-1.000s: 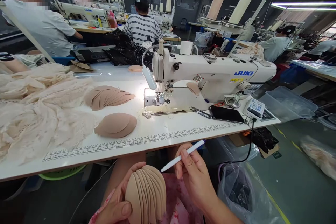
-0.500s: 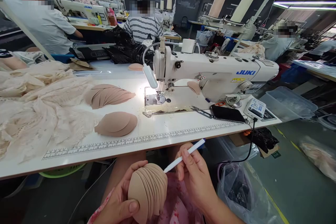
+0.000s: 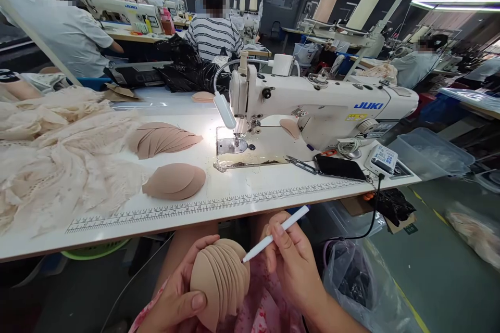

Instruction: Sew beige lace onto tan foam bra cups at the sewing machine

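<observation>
Overhead, table edge (image 3: 234, 216), sewing machine (image 3: 312, 109)

A small lamp (image 3: 224, 109) on the sewing machine (image 3: 312, 109) throws hard white glare on the desk (image 3: 250, 192); ceiling tubes (image 3: 455, 4) glow overhead; the far hall is dim; under the desk lies shadow; wide-angle bending curves the edges; faces are blurred out.

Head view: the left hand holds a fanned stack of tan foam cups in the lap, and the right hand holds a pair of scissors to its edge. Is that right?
Not quite. In the head view the right hand holds a white pen, not scissors; its tip meets the edge of the stack of tan foam cups in the left hand. The scissors lie on the table beside the phone.
</observation>
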